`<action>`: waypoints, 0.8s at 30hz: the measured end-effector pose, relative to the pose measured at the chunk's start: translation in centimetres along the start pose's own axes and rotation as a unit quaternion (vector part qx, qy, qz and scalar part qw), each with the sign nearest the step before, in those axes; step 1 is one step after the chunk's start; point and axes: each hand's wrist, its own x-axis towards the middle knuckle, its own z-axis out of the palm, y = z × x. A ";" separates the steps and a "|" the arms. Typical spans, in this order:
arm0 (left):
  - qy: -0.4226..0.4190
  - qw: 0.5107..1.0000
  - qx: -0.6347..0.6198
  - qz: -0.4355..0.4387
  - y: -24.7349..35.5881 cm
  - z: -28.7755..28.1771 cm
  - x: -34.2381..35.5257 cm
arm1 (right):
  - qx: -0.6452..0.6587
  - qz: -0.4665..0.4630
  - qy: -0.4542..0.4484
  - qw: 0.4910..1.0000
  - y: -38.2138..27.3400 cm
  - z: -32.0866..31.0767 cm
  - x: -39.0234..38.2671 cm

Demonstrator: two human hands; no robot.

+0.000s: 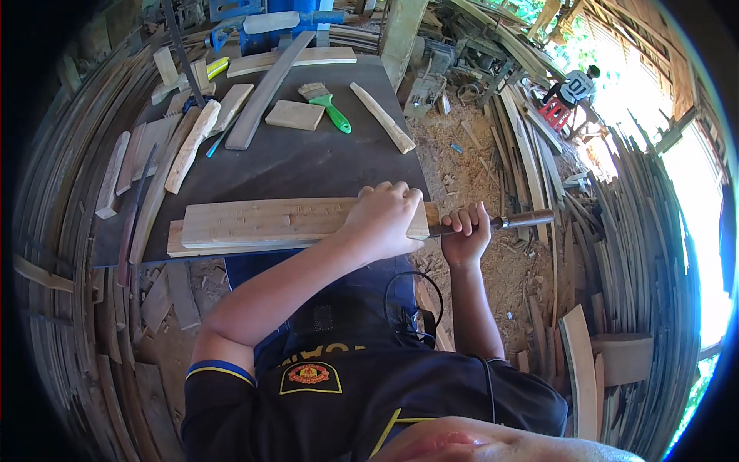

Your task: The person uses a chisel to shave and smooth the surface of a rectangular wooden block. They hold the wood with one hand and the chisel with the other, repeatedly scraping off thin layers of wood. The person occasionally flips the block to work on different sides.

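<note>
Dark tabletop (pixel 308 165): green-handled brush (pixel 332 110), wood block (pixel 295 115), grey strip (pixel 269 94); lower board (pixel 176 240) along near edge.

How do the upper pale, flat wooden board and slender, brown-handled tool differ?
The upper pale, flat wooden board is broad; the slender, brown-handled tool is narrower. The left hand clasps the board; the right hand grips the tool. The board lies over the dark table; the tool's handle juts past its right side. Both lie roughly crosswise.

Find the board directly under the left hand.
The upper board of the pair at the near edge of the table: the left hand grips its right end. The lower board shows beneath it; the rest lie away from that hand.
</note>
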 end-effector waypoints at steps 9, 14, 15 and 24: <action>-0.044 0.998 0.034 0.023 1.7 0.7 0.6 | 0.001 -0.063 0.154 0.986 -5.4 -1.9 -2.7; -0.042 0.998 0.021 0.037 1.2 0.8 0.3 | -0.451 -0.340 0.281 0.776 -11.2 -2.4 -0.5; -0.033 0.999 0.015 0.038 1.2 0.8 0.2 | -0.572 -0.415 0.223 0.672 -12.1 -1.7 -0.6; -0.032 0.999 0.008 0.033 1.2 0.8 0.2 | -0.933 -0.064 -0.192 0.299 -18.4 5.2 3.7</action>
